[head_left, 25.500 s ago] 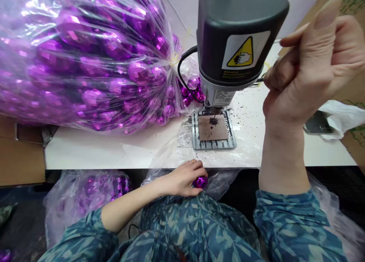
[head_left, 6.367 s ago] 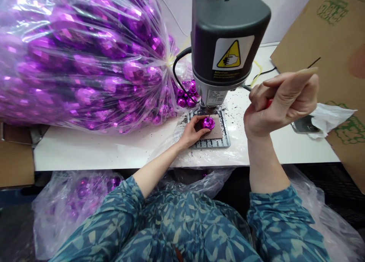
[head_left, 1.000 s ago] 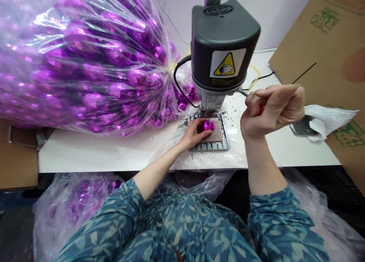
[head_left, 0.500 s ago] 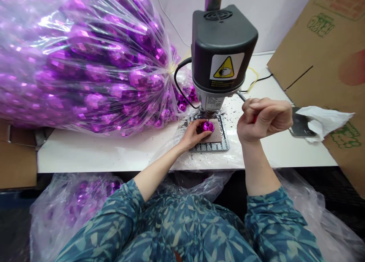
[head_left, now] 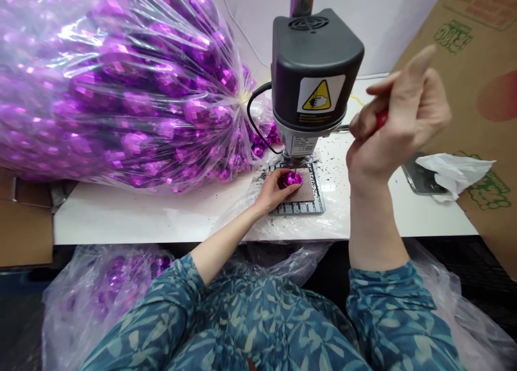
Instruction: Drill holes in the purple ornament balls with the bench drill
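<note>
Under the black drill press (head_left: 317, 64), my left hand (head_left: 275, 190) grips a shiny purple ball (head_left: 293, 179) between thumb and fingers. The ball rests on a small brown board (head_left: 306, 192) over the grey metal base (head_left: 319, 205), directly below the chuck. To the right of the press, my right hand (head_left: 398, 118) is raised and curled around a red knob (head_left: 381, 119) at the end of the press's lever. The knob is partly hidden by the fingers, and the hand is slightly blurred.
A large clear bag of purple balls (head_left: 133, 96) fills the left side. Dark shavings lie around the base. On the right are a phone (head_left: 418, 177), a crumpled white tissue (head_left: 456, 172) and a large cardboard box (head_left: 476, 118). Another plastic bag (head_left: 100, 290) hangs below the table's edge.
My right hand has risen and moved slightly right with the red knob. The drill tip sits slightly higher above the ball. My left hand has barely moved.
</note>
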The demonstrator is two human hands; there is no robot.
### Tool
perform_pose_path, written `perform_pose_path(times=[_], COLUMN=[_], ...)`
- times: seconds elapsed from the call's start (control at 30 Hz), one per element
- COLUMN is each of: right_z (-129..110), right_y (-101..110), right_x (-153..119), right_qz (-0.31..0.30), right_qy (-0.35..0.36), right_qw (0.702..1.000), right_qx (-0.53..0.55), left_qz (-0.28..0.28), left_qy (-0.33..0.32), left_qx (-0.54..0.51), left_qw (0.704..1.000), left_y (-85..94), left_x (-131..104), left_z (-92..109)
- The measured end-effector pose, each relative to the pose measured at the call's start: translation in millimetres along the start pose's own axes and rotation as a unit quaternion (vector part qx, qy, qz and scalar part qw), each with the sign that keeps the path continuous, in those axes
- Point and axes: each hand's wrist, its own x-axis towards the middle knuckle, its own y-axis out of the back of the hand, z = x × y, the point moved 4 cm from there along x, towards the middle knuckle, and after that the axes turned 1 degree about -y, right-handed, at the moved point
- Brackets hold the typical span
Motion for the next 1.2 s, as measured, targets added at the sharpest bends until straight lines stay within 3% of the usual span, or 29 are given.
perform_pose_path(times=[0.07,0.13,0.17,0.23,0.33,0.43,0.53,0.63,0.73,0.83,0.93,1.0,1.07,1.2], right_z=[-1.7,-1.3,-0.7,0.4,-0.2,-0.8,-0.3,0.3,0.3,0.6,2.2,3.2,3.4,1.5], right_y=[-10.8,-16.3,-17.0,-16.1,-13.8,-14.1,-15.2,-15.6,-14.7,-12.8,-11.4,-11.2,-11.5,-11.9], right_x=[13.4,20.3,21.5,21.0,18.3,17.2,17.8,18.4,18.3,18.2,18.8,19.1,18.9,18.1], right_qz=[0.0,-0.008,-0.011,-0.016,-0.019,-0.017,-0.007,-0.004,-0.01,-0.014,-0.019,-0.022,-0.023,-0.021], right_qy=[-0.036,-0.042,-0.039,-0.034,-0.027,-0.032,-0.02,-0.009,-0.021,-0.027,-0.022,-0.021,-0.027,-0.032], right_qw=[0.999,0.999,0.999,0.998,0.998,0.999,1.0,0.999,0.999,0.999,0.999,0.999,0.999,0.999], right_qx=[-0.004,0.014,0.025,0.044,0.044,0.024,0.02,0.035,0.034,0.034,0.043,0.044,0.035,0.027], left_qz=[0.04,0.035,0.001,-0.125,-0.286,-0.317,-0.218,-0.071,-0.032,-0.023,-0.024,-0.015,-0.01,-0.016], left_qy=[0.016,0.027,0.024,-0.005,-0.073,-0.122,-0.168,-0.182,-0.112,0.003,0.052,0.054,0.028,-0.086], left_qx=[0.017,0.038,0.048,0.077,0.179,0.227,0.21,0.295,0.397,0.462,0.493,0.482,0.452,0.382], left_qw=[0.999,0.998,0.999,0.989,0.939,0.913,0.938,0.935,0.911,0.887,0.868,0.874,0.891,0.92], left_y=[9.2,20.8,25.6,30.9,35.7,42.7,56.3,67.9,61.6,49.0,40.0,40.6,45.7,63.9], left_x=[-9.7,-29.6,-43.2,-76.9,-129.9,-150.6,-115.4,-38.0,43.2,93.7,109.3,108.0,100.7,68.0], left_z=[9.8,22.9,29.6,40.8,43.4,33.8,27.7,23.2,13.8,2.9,-2.0,-3.0,-3.7,-7.7])
